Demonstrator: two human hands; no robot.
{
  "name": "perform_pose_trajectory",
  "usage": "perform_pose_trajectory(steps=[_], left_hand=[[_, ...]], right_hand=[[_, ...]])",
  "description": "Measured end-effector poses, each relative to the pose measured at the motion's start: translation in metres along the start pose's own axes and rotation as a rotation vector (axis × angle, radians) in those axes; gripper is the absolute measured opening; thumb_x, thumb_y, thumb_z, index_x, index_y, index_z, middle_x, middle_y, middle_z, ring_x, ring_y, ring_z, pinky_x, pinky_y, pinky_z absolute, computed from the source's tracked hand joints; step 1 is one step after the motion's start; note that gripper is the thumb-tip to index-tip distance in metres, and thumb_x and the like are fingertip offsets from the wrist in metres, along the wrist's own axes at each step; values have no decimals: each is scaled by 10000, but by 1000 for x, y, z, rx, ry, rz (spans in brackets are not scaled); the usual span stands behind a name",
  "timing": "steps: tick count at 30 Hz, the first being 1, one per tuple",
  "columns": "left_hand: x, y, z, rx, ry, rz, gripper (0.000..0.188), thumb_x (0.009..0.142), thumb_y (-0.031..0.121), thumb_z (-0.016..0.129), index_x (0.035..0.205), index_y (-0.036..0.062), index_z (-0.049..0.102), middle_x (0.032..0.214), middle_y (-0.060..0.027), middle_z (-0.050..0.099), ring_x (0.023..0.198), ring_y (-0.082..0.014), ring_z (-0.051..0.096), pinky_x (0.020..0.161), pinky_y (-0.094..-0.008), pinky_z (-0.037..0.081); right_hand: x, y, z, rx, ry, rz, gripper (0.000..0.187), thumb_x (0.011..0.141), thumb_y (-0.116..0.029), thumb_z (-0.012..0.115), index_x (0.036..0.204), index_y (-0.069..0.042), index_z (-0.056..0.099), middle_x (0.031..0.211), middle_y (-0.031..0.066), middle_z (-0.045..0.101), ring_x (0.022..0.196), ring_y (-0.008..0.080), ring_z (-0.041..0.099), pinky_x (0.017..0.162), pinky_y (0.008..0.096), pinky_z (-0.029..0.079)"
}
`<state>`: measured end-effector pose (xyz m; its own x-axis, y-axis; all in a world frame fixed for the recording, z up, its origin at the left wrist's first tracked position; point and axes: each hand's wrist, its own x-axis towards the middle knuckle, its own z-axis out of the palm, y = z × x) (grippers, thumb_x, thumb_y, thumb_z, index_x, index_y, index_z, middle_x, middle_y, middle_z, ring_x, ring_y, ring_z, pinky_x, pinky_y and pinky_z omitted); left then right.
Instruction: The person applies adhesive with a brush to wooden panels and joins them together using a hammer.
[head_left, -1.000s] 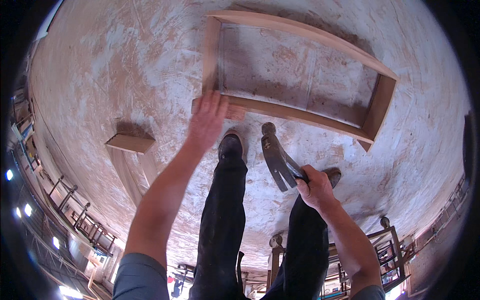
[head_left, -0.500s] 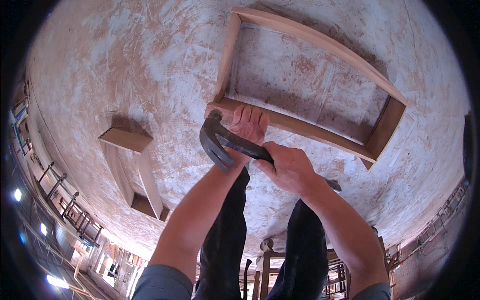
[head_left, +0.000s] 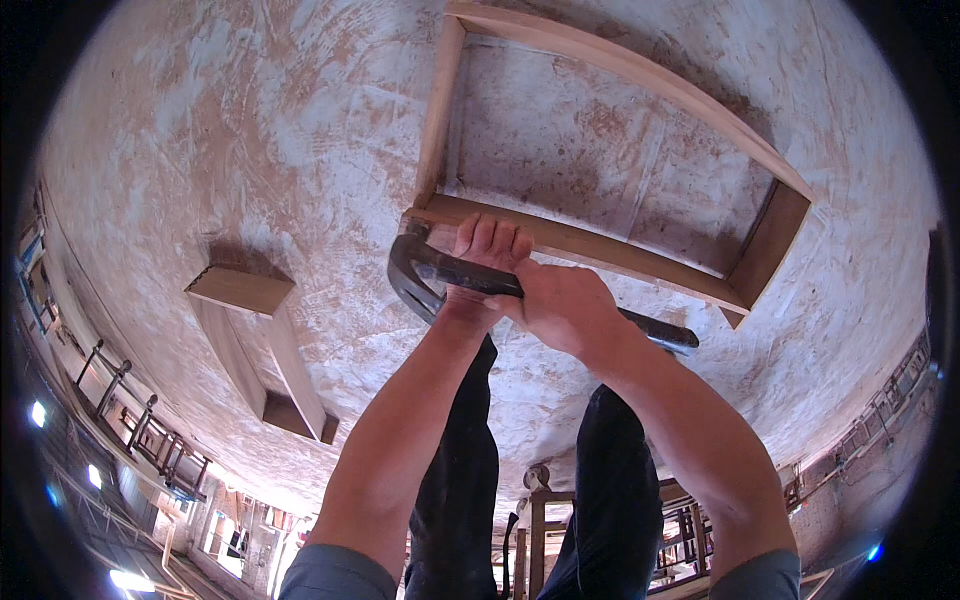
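Observation:
A large rectangular wooden frame (head_left: 640, 262) lies on the floor ahead of me. My left hand (head_left: 496, 240) is closed over its near board, close to the left corner. My right hand (head_left: 566, 305) grips a dark claw hammer (head_left: 462, 270) by the handle, crossing above my left wrist. The hammer's striking face is at the left end of the near board, and its claw curves back toward me. Whether the face touches the wood, or a nail sits beneath it, I cannot tell.
A smaller, narrow wooden frame (head_left: 240, 289) rests on the floor to the left. Close behind my legs is a wooden structure with a caster (head_left: 537, 478). More wooden furniture (head_left: 150, 435) stands along the far left rim. The floor (head_left: 290, 120) is pale and stained.
The hammer head has come down toward the frame's left corner, and more of the handle's end shows past my right wrist. My left hand keeps its hold. The whole view has shifted slightly.

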<state>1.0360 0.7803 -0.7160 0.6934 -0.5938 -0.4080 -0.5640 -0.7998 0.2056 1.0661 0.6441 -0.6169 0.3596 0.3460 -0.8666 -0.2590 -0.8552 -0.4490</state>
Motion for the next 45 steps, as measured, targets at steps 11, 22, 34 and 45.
perform_pose_trajectory(steps=[11, 22, 34, 45], left_hand=[[-1, -8, -6, -56, 144, 67, 383, 738, 275, 580, 1077, 105, 528, 1032, -117, 514, 1067, -307, 490, 993, -497, 340], [4, -2, 3, 13, 165, 56, 261, 759, 228, 546, 1005, 139, 534, 984, -50, 512, 1004, -239, 490, 992, -413, 344], [-60, 45, -21, -470, 42, 248, 279, 838, 172, 600, 1096, 78, 553, 956, -90, 534, 947, -250, 535, 937, -443, 399], [-31, 43, -38, -131, -18, 267, 457, 851, 192, 595, 1276, 51, 503, 1035, -133, 582, 997, -284, 542, 900, -430, 427]], right_hand=[[4, -13, 3, 50, 64, -99, 565, 875, -524, 580, 1116, -13, 566, 793, 166, 689, 727, 347, 693, 639, 443, 562], [-16, -24, 4, 121, 121, -89, 422, 859, -499, 617, 946, -87, 616, 779, 136, 676, 725, 336, 673, 624, 443, 519], [-186, 85, 82, 491, 392, 122, 472, 850, -527, 638, 908, -61, 595, 719, 179, 606, 683, 385, 638, 606, 440, 503], [-243, 156, 125, 452, 497, 318, 492, 889, -526, 573, 866, -34, 561, 684, 203, 590, 649, 414, 625, 547, 457, 465]])
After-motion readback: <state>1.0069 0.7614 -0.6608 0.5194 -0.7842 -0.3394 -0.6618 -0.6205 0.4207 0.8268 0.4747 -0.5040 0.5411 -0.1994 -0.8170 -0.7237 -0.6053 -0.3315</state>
